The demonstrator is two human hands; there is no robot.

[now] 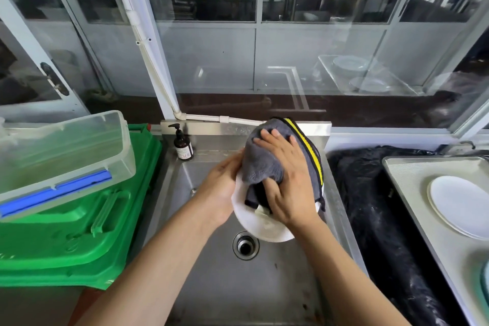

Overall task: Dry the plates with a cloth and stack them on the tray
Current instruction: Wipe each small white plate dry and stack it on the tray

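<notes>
Over the steel sink [264,286] I hold a white plate [260,227], tilted. My left hand [222,188] grips its left edge. My right hand [285,180] presses a grey cloth [262,164] with a yellow and black border flat against the plate's face, fingers spread over the cloth. The cloth hides most of the plate's upper part. At the right a metal tray [412,193] carries a small stack of white plates [457,206].
A brown pump bottle [182,144] stands at the sink's back left corner. Green crates [79,233] with a clear plastic box [66,156] on top sit at the left. Black plastic sheeting [370,206] lies between sink and tray. Glass panels stand behind the sink.
</notes>
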